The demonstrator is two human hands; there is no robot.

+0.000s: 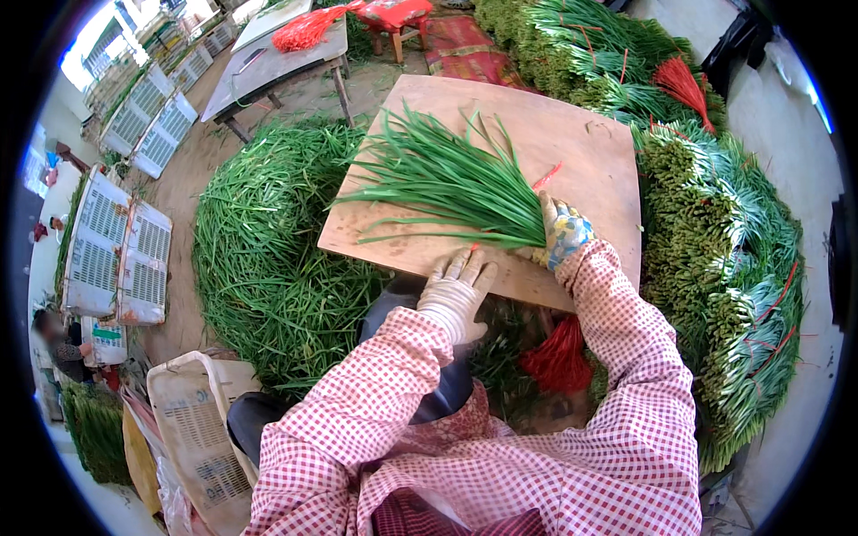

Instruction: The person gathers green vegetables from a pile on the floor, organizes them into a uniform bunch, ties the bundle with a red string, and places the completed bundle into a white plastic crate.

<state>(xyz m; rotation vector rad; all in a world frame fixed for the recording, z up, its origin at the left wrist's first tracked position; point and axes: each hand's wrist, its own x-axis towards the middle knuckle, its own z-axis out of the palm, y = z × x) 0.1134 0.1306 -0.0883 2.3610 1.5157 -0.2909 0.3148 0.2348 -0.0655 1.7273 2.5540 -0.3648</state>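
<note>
Far-left co-worker point(67, 350): sitting or crouching way off at the edge, too small to tell more.
White crates point(95, 239): slotted plastic, kinda grubby, lined up down the left, with greens showing behind.
Near crate point(217, 375): off-white too, slotted, sitting just beside a dark-trousered knee.
Heap of loose greens point(268, 241): honestly massive, piled on the floor, right up against the left side of the counter.
Back table point(259, 75): grey top, well apart from the counter, carrying a tangle of red string point(306, 30).
Left hand point(456, 290): in a cream glove, resting at the near edge of the counter, fingers stretched out rather than clenched, with a red tie point(475, 247) right at the fingertips.
Bunch of greens point(465, 192): lying on the counter, long and thin-leaved, fanned out toward the upper left, gathered in at the right.
Counter point(590, 143): plain wooden board, a bit stained.
Right hand point(567, 230): in a blue-and-yellow patterned glove, grasping the gathered end of the bunch, near another red tie point(547, 176).
Red strands point(559, 359): hanging or lying below the counter, can't tell which.
Stacked bundles point(715, 232): piled high along the right, cut ends showing, some with red ties.
</note>
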